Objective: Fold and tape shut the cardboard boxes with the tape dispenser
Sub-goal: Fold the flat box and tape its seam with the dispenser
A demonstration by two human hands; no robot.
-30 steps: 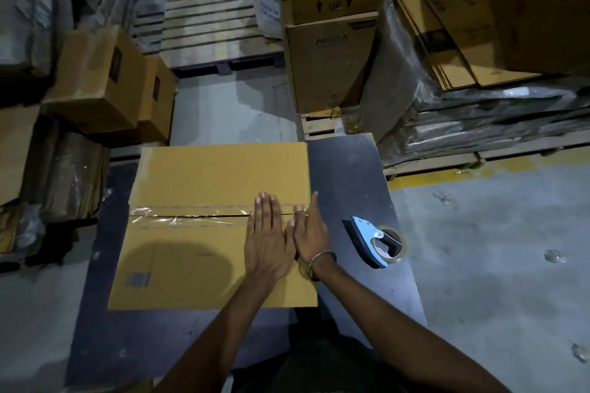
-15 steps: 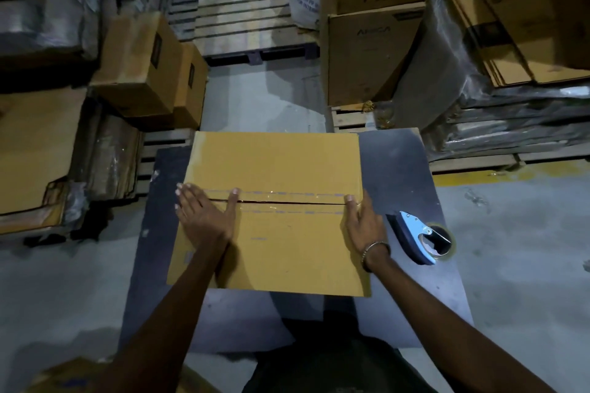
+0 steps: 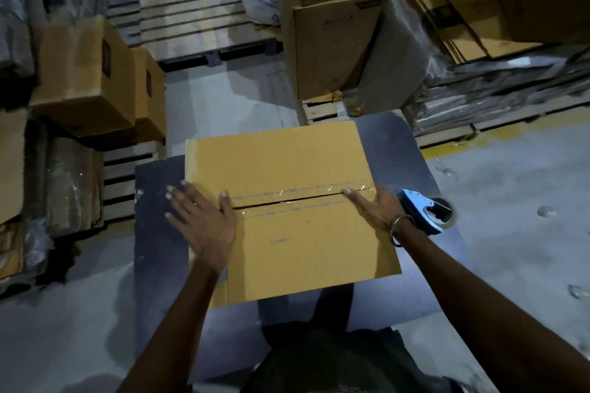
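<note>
A yellow-brown cardboard box [image 3: 287, 169] lies on a dark table [image 3: 399, 153], its two top flaps meeting at a seam covered by clear tape [image 3: 303, 196]. My left hand [image 3: 204, 220] lies flat over the box's left edge at the seam, fingers spread past the edge. At the right end of the seam my right hand [image 3: 376, 207] rests with straight fingers, thumb on the tape. The blue tape dispenser [image 3: 421, 210] lies on the table just right of that hand; neither hand touches it.
Stacked cardboard boxes [image 3: 86, 80] stand at the left, and taller boxes [image 3: 329, 41] on a pallet behind the table. A wooden pallet [image 3: 191, 9] lies on the floor at the back. Flattened cartons [image 3: 463, 9] are piled at the right.
My left hand slid from the right part of the seam along the tape to the box's left edge. My right hand stayed at the seam's right end. The view shifted left.
</note>
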